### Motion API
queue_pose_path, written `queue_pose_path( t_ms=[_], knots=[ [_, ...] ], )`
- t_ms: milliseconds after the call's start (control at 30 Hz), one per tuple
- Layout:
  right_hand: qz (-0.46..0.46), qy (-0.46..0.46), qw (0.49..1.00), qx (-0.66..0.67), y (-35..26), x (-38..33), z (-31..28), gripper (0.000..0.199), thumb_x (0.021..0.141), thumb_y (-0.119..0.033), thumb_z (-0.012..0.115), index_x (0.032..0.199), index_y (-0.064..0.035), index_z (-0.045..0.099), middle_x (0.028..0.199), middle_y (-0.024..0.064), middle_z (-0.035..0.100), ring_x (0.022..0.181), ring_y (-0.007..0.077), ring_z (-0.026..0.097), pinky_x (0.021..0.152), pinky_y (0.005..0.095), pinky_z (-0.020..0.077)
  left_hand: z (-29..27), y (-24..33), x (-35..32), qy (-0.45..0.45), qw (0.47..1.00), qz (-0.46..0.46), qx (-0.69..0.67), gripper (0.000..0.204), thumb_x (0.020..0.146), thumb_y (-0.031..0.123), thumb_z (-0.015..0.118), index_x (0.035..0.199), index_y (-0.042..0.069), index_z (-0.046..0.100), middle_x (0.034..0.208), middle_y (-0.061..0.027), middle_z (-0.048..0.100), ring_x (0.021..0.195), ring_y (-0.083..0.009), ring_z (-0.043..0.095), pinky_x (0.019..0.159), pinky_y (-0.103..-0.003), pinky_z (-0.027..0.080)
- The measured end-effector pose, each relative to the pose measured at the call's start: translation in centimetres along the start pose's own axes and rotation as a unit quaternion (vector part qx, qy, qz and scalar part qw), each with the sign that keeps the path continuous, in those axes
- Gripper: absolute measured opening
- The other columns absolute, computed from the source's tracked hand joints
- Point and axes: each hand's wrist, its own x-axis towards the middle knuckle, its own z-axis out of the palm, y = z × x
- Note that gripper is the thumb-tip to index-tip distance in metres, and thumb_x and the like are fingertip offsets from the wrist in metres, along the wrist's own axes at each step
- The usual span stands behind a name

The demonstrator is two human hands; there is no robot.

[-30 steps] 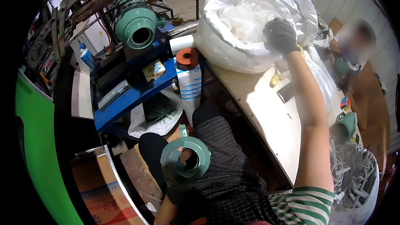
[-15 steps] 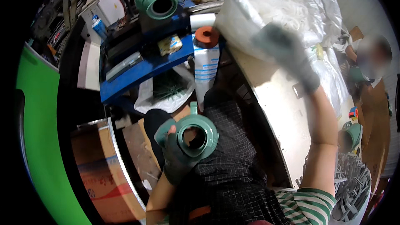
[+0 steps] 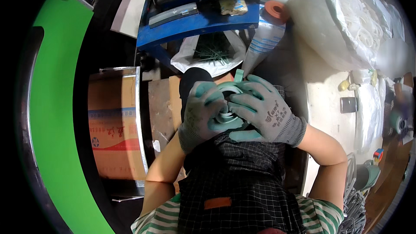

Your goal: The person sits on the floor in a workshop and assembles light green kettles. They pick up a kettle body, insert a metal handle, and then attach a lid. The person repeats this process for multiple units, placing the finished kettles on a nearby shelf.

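Head view, one camera only. Both gloved hands now meet over the lap on a green round fitting, which sits between the palms just above the checked apron. Left hand: fingers curled around the fitting's left rim from below and outside, gripping it. Right hand: fingers spread and bent across the top right face of the fitting, fingertips pressing at a white ring seated in its opening. Change noted: a second ago the right arm was stretched out to the big plastic sack of white rings on the white tabletop while the left hand alone held the fitting; half a second ago the right hand was blurred, travelling back. It has now arrived at the fitting, so a ring has likely been brought from the sack and is being pushed into the bore; judgement only, the seating itself is hidden by the fingers. Surroundings: blue shelf ahead, a white bag with an orange cap leaning beside it, a cardboard box to the left on the floor.
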Motion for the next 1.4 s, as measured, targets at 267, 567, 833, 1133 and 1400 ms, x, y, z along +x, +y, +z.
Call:
queue_pose_path(
  t_ms=[267, 567, 833, 1133, 1400],
  knots=[
    [0.045, -0.009, 0.999, -0.014, -0.3, -1.1, 1.3, 0.04, 0.081, -0.035, 0.076, 0.111, -0.0114, 0.067, 0.114, 0.0084, 0.062, 0.102, 0.0289, 0.06, 0.08, 0.0444, 0.0476, -1.9, 1.8, 1.4, -0.071, 0.988, 0.018, 0.138, 0.064, 0.086, 0.051, 0.072, 0.139, 0.016, 0.062, 0.122, -0.009, 0.058, 0.119, -0.0326, 0.054, 0.107, -0.055, 0.04],
    [0.021, 0.003, 0.996, -0.082, -1.0, -2.1, 2.1, 0.029, 0.079, -0.025, 0.068, 0.102, -0.0089, 0.072, 0.108, 0.0093, 0.064, 0.097, 0.0261, 0.061, 0.078, 0.0409, 0.051, -4.1, 4.1, 7.6, -0.151, 0.931, 0.077, 0.323, 0.016, 0.082, 0.02, 0.069, 0.093, 0.013, 0.078, 0.105, -0.0067, 0.068, 0.114, -0.0263, 0.06, 0.101, -0.041, 0.049],
    [0.014, 0.056, 0.998, -0.004, -0.9, -2.3, 2.4, 0.03, 0.073, -0.031, 0.083, 0.092, -0.0112, 0.069, 0.1, 0.0068, 0.065, 0.096, 0.0276, 0.063, 0.075, 0.0415, 0.053, -3.9, 2.5, 9.2, -0.361, 0.912, 0.107, 0.161, 0.032, 0.082, 0.03, 0.076, 0.108, 0.012, 0.075, 0.128, -0.0111, 0.061, 0.122, -0.0288, 0.058, 0.107, -0.046, 0.048],
    [0.032, 0.131, 0.965, 0.226, 1.5, -3.4, 2.3, 0.029, 0.086, -0.021, 0.08, 0.111, -0.0081, 0.073, 0.108, 0.0107, 0.068, 0.104, 0.0274, 0.068, 0.087, 0.0405, 0.0585, -2.7, 3.7, 7.5, -0.326, 0.902, 0.048, 0.277, 0.035, 0.075, 0.017, 0.075, 0.107, 0.006, 0.07, 0.119, -0.0143, 0.065, 0.104, -0.0336, 0.067, 0.085, -0.046, 0.057],
    [0.427, 0.364, 0.713, 0.421, 23.4, -8.7, 10.9, 0.046, 0.09, -0.006, 0.079, 0.131, 0.0014, 0.061, 0.114, 0.0129, 0.07, 0.096, 0.0173, 0.068, 0.081, 0.0302, 0.0568, -1.8, -1.6, 11.8, -0.157, 0.976, -0.056, -0.139, 0.026, 0.084, 0.013, 0.079, 0.108, 0.004, 0.071, 0.113, -0.0117, 0.072, 0.106, -0.0277, 0.071, 0.092, -0.039, 0.056]
  ],
)
